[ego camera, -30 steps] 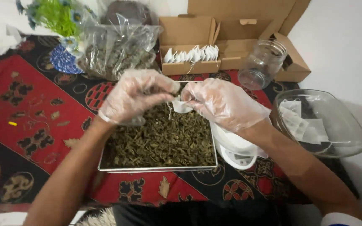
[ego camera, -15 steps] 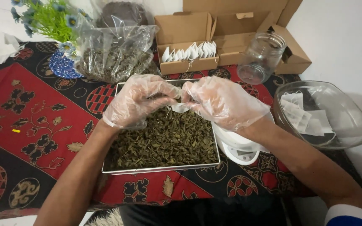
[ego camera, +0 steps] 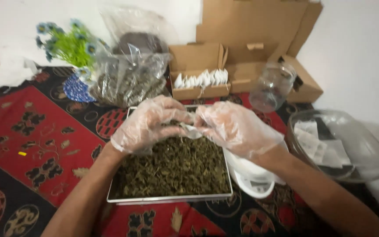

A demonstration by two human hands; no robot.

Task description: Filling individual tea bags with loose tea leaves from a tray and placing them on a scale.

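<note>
You have a small white tea sachet point(ego camera: 192, 130) pinched between both gloved hands, just above the far end of the metal tray point(ego camera: 167, 199) of loose dried green leaf point(ego camera: 172, 164); your left hand point(ego camera: 148, 124) and right hand point(ego camera: 237, 127) are close together, fingertips clamped on it. This looks like the filling or closing stage, so your next move likely calls for a steady pinch that keeps its mouth upright. The white scale point(ego camera: 251, 175) sits right of the tray, with the glass bowl point(ego camera: 365, 145) of flat sachets beyond.

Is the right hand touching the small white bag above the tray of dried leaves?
Touching. In the head view, the gloved right hand pinches the small white bag at its edge, no gap visible.
</note>
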